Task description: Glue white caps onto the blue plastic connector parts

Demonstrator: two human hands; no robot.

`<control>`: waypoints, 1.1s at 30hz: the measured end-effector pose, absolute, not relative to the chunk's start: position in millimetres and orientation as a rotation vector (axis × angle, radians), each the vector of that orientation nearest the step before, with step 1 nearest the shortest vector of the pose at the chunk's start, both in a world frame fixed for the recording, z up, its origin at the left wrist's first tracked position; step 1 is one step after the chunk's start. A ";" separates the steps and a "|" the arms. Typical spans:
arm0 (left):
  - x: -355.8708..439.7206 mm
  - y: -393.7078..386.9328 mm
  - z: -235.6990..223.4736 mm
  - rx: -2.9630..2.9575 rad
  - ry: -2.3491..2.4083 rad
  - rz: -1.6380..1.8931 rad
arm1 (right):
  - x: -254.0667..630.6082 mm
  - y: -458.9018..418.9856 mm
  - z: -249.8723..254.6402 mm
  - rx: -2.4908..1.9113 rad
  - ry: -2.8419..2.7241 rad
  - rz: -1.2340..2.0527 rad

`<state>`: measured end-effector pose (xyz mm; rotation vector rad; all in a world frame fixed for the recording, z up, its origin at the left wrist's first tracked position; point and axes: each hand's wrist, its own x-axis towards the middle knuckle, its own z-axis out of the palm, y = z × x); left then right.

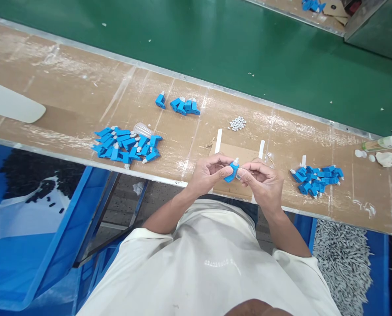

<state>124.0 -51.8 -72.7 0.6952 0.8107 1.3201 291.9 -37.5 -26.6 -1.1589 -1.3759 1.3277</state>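
My left hand (212, 171) pinches a small blue plastic part (230, 174) with a pale tip pointing up. From the other side my right hand (261, 177) has thumb and forefinger pressed together at the part's edge; whether they hold a separate small piece is hidden. Both hands are over a cardboard pad (231, 188) with white strips. Beyond them lies a small heap of grey-white pieces (237, 123). Similar blue parts with pale tips form a large pile (126, 145) on the left and another pile (316, 179) on the right.
Further back on the cardboard-covered bench (264, 125) is a short row of blue parts (185, 105). A toothpick container (382, 143) lies at the far right. Below the bench are a blue bin with black pieces (41, 175) and a bin of grey pieces (342, 263). A green belt (196, 44) runs behind.
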 end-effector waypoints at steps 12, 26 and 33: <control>125.4 -49.7 -93.8 0.986 0.828 1.394 | 294.6 -36.2 -28.4 -1.238 -1.421 1.319; 127.5 -45.5 -84.1 0.750 0.768 1.181 | 304.9 -31.4 -38.8 -1.202 -1.193 1.516; 130.0 -46.1 -75.1 0.681 0.749 1.166 | 306.4 -28.5 -42.2 -1.233 -1.050 1.686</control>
